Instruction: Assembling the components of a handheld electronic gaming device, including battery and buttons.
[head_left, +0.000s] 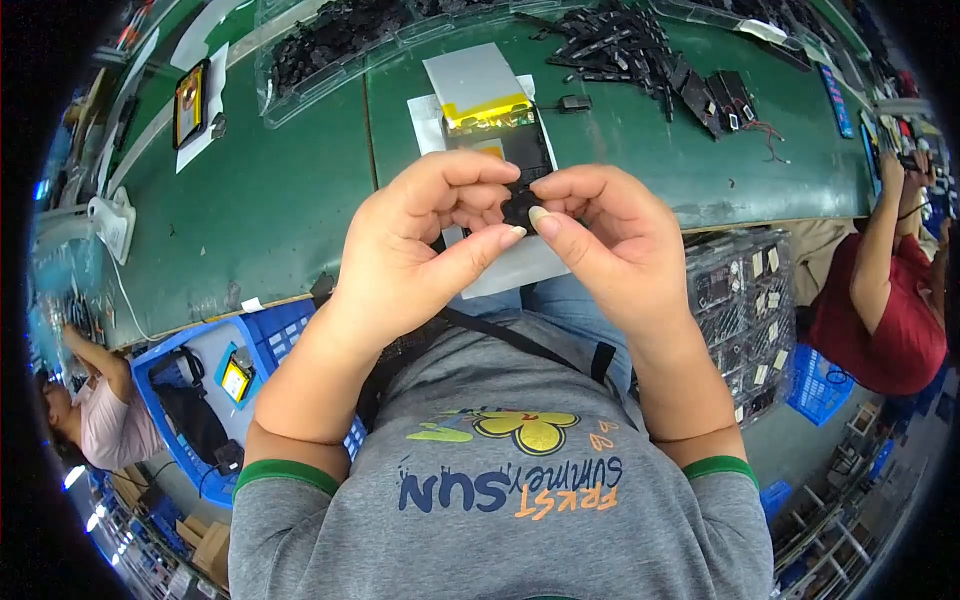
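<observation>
My left hand and my right hand meet in front of my chest, above the edge of a green workbench. Both pinch a small black part between thumbs and fingertips; most of it is hidden by the fingers. Just beyond the hands lies a flat black device with a yellow strip, resting on a white sheet. A grey rectangular sheet lies behind it.
Clear trays of small black parts and a heap of black strips sit at the bench's far side. A blue crate stands lower left, stacked trays at right. Other people sit at far left and right.
</observation>
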